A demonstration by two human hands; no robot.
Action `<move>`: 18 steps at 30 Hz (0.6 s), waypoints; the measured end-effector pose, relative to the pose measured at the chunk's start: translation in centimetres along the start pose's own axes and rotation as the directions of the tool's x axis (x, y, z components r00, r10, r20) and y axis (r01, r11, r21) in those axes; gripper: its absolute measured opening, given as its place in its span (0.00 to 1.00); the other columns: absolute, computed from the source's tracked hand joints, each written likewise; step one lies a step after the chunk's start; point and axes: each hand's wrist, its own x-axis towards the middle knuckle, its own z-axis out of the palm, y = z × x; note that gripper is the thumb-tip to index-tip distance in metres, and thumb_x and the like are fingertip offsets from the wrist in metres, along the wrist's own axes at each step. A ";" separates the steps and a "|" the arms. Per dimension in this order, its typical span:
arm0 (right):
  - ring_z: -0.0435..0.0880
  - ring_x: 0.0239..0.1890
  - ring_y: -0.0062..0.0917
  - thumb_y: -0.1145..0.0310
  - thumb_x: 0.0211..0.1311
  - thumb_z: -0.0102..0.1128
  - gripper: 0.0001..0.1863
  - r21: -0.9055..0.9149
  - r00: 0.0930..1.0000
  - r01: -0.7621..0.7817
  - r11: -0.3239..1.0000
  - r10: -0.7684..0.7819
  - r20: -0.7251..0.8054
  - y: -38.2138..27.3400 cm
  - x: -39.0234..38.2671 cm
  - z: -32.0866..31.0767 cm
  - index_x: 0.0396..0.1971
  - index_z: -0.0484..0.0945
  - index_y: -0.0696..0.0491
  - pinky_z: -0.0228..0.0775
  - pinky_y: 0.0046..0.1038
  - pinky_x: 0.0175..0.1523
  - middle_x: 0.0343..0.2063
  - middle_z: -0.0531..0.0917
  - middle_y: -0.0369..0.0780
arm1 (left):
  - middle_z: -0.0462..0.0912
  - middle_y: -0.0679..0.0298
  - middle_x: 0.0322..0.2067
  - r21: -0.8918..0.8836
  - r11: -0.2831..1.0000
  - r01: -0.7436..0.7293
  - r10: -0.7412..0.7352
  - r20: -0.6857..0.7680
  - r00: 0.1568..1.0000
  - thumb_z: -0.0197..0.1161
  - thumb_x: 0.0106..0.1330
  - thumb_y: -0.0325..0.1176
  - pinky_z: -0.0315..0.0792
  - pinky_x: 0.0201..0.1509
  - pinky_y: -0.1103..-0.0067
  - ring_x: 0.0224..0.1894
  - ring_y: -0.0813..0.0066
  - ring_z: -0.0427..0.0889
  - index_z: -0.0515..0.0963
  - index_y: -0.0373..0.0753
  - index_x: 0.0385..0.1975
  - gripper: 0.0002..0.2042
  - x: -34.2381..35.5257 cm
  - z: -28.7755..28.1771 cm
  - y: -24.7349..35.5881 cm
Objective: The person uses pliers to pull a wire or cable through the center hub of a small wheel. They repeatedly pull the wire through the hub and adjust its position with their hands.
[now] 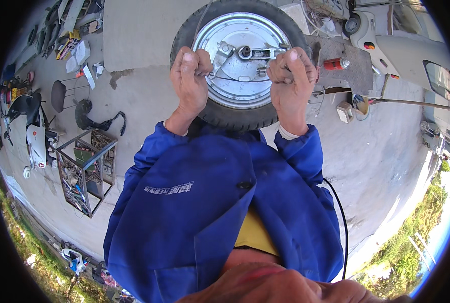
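A wheel with a black tyre [235,117] lies before me, its silver drum-brake hub plate [237,96] facing up. A metal brake arm [260,53] runs rightward from the dark bolt at the plate's middle. My left hand [190,73] is closed in a pinch over the plate's left side, beside a small metal loop [211,76]. Over the right side, near the outer end of the brake arm, my right hand [291,73] is closed too, fingers curled in. A thin dark line crosses the plate between both hands. Whatever each hand's fingers grip is hidden.
Right of the wheel, a red spray can [336,63] lies on a metal plate [353,78]. A metal-frame bin [86,171] of scrap stands at the left, near a white scooter [35,134] and a stool [58,96]. A light-coloured vehicle [411,55] is at the far right.
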 end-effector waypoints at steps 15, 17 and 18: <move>0.48 0.17 0.12 0.62 0.79 0.64 0.21 0.052 0.995 0.022 0.998 -0.026 0.094 -1.6 0.2 3.7 0.24 0.69 0.50 0.38 0.25 0.24 0.14 0.58 0.27 | 0.52 0.71 0.18 -0.188 0.975 0.121 -0.117 0.036 0.993 0.49 0.83 0.45 0.48 0.31 0.71 0.24 0.78 0.49 0.57 0.46 0.23 0.22 0.2 -0.8 -0.5; 0.46 0.18 0.13 0.57 0.84 0.57 0.23 -0.050 0.986 0.032 0.998 -0.023 0.168 -2.2 0.5 4.6 0.25 0.66 0.49 0.38 0.26 0.25 0.14 0.55 0.28 | 0.52 0.71 0.18 -0.187 0.974 0.128 -0.124 0.031 0.992 0.49 0.83 0.45 0.48 0.31 0.71 0.23 0.78 0.49 0.56 0.46 0.23 0.22 0.1 -0.9 -0.5; 0.47 0.18 0.13 0.58 0.82 0.60 0.23 0.004 0.990 0.032 0.999 -0.032 0.140 -2.3 0.7 4.4 0.24 0.67 0.49 0.38 0.26 0.25 0.13 0.56 0.27 | 0.52 0.71 0.17 -0.188 0.975 0.121 -0.118 0.028 0.993 0.49 0.83 0.45 0.48 0.30 0.71 0.23 0.78 0.49 0.56 0.46 0.23 0.22 0.1 -0.9 -0.7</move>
